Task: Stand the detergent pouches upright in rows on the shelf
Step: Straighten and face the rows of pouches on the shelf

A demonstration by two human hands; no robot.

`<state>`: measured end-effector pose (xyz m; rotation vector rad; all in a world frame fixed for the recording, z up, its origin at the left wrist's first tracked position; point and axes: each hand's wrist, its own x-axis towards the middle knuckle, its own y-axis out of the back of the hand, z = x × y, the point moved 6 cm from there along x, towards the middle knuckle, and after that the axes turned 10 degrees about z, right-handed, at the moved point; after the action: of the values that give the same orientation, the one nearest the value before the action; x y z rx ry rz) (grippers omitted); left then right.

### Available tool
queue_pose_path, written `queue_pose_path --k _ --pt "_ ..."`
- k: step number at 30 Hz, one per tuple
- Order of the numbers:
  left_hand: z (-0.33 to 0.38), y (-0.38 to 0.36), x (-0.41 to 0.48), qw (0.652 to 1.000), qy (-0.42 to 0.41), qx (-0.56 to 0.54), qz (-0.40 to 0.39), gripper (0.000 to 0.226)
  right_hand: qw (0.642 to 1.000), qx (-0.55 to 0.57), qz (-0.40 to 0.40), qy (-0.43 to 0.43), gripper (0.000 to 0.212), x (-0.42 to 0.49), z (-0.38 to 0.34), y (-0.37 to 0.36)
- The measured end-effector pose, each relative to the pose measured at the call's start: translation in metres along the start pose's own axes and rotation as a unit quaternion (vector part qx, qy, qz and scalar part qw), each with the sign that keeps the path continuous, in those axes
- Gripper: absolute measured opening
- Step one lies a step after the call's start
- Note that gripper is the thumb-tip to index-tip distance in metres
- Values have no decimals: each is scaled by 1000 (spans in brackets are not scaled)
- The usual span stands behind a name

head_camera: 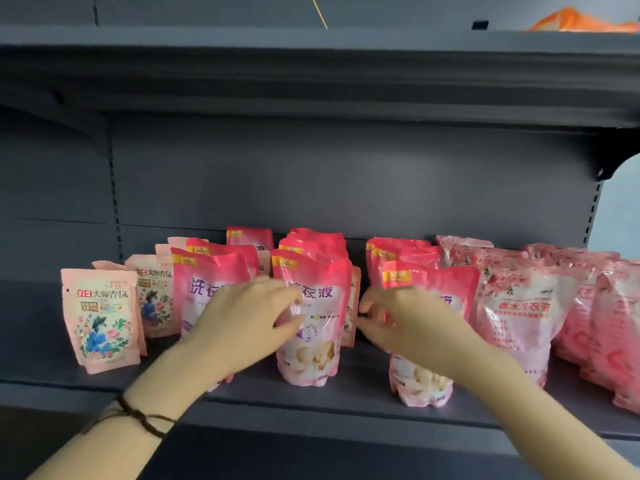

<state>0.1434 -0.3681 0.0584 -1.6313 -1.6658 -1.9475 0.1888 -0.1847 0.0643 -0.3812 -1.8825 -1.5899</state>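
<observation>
Pink pouches [313,355] labelled "NEW" and "洗衣液".

- Left forearm crosses the shelf's [311,407] front edge from lower left (a dark cord [138,415] circles the wrist).
- Left hand [249,317] pinches the middle front pouch [311,358] between thumb and curled fingers.
- Right hand [412,320], palm down, curls its fingers leftward; grip unclear.

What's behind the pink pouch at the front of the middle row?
More pink pouches stand in a row behind the front pouch; only their top edges show. It hides their bodies, so the count is unsure.
</observation>
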Motion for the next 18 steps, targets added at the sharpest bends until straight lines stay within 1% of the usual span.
queue_pose_path --k 3,5,7,10,12,14,16,18 --pt "-15 18 27 995 19 -41 88 30 997 31 71 26 18 37 -5 20" --pt "-22 14 41 990 48 -65 114 28 993 54 98 25 21 55 -4 20" --pt "-27 -1 53 988 78 -94 98 32 994 56 95 22 29 69 -2 10" --pt "-26 -28 62 990 86 -101 52 33 995 52 73 31 35 84 -3 -8" --pt "-27 -37 62 991 84 -82 58 28 997 37 49 52 26 91 -5 -20" --pt "-31 -38 62 990 88 -70 88 19 998 17 30 57 16 94 -4 -28" --pt "-35 -37 64 986 98 -90 96 9 999 -1 22 47 12 96 -3 -31" --pt "-38 -35 67 984 99 -114 91 6 999 10 13 35 15 99 0 -30"
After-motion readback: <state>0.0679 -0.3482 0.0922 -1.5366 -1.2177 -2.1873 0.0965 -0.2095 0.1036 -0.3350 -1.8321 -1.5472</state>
